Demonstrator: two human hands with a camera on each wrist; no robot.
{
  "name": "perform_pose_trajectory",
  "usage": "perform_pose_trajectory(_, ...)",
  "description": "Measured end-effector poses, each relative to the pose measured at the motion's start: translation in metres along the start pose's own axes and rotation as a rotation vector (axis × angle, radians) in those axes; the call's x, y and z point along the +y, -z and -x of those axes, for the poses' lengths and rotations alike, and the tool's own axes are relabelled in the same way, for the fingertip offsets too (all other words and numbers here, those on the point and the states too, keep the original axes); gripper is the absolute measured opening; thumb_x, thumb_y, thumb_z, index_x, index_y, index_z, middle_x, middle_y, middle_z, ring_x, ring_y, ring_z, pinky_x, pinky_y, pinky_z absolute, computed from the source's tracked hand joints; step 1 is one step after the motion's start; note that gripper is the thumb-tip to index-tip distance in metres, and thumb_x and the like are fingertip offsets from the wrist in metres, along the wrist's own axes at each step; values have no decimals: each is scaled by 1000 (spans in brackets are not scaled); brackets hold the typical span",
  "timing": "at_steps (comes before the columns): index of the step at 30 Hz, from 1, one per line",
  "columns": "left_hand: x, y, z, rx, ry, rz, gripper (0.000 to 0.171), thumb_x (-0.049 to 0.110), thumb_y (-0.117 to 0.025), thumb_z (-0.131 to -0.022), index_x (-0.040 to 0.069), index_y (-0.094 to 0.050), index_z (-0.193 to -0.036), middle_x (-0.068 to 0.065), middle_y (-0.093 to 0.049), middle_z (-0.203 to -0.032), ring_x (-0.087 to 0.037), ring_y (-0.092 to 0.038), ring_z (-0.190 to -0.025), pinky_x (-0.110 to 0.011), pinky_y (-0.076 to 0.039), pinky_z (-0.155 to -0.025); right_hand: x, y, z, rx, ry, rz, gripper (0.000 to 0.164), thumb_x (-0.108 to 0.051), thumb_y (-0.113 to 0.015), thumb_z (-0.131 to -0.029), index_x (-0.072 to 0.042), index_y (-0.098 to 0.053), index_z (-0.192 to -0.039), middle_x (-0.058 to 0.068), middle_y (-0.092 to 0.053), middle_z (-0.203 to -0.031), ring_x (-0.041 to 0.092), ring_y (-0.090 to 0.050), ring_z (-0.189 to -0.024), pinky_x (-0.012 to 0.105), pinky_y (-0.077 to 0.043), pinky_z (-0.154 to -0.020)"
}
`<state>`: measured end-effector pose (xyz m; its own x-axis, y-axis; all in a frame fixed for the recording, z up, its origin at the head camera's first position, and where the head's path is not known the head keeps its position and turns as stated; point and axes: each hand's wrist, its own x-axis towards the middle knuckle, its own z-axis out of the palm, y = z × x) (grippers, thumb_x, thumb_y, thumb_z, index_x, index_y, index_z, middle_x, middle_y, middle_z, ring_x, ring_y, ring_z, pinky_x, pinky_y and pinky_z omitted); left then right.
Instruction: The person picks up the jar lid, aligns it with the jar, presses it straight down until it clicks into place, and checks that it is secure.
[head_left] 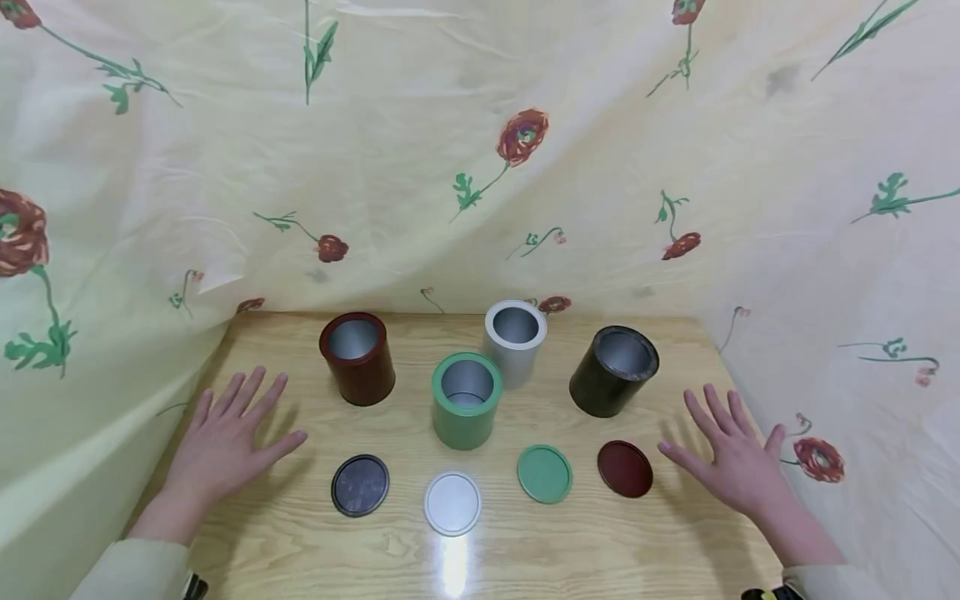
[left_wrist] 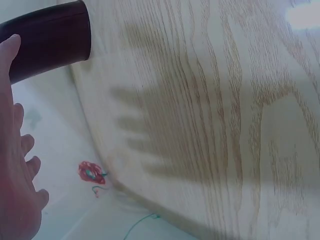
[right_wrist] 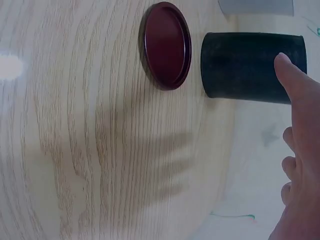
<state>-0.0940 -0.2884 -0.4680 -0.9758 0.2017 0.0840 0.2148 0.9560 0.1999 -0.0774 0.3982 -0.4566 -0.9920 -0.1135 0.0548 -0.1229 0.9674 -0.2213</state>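
Observation:
My left hand [head_left: 227,442] hovers over the left side of the table, fingers spread and holding nothing. Nearest to it are a dark red canister [head_left: 363,367] and a black lid [head_left: 361,485]. On the right, my right hand [head_left: 738,462] is also spread above the wood, close to a dark red lid [head_left: 626,468] and a black canister [head_left: 611,375]. Between the hands stand a green canister [head_left: 463,421] and, behind it, a white canister [head_left: 513,358], both uncovered. A white lid [head_left: 452,503] and a green lid [head_left: 545,473] lie flat in front of them.
The pale wooden table [head_left: 300,550] ends at a flowered cloth [head_left: 390,167] that hangs behind it and along both sides. A bright light reflection shows on the wood near the front, below the white lid.

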Motion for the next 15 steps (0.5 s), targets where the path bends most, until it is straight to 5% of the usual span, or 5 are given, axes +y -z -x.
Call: perform_pose_trajectory(15, 8, 9, -5, -12, -80, -16, 95, 72, -63, -95, 22, -32, -170, -20, -26, -175, -49, -23, -159, -69, -3, -128, -53, -4, 6, -56, 94, -60, 96, -60, -71, -97, -22, -26, -172, 17, -19, -177, 45, -8, -164, 84, 16, -114)
